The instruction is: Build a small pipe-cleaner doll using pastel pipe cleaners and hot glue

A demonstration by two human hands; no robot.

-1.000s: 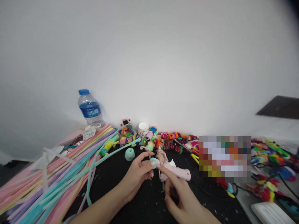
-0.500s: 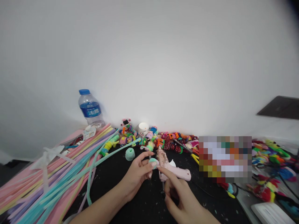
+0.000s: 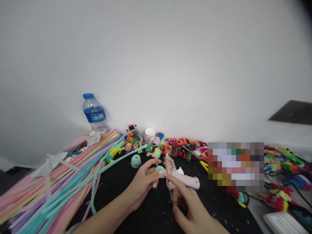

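The head camera looks forward and down over left hand [image 3: 145, 177] and right hand [image 3: 188, 203], facing a nearby wall [image 3: 170, 71].

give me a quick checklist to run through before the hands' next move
1. Small mint-green fuzzy piece held in left hand: ok, between thumb and fingers.
2. Right hand index fingertip at the piece: ok; pressing force, cannot tell.
3. Pale pink plastic glue gun cool: cannot tell.
4. Mint-green fuzzy coiled roll apart from both hands: ok.
5. Clear plastic bottle capped: ok, blue cap on.
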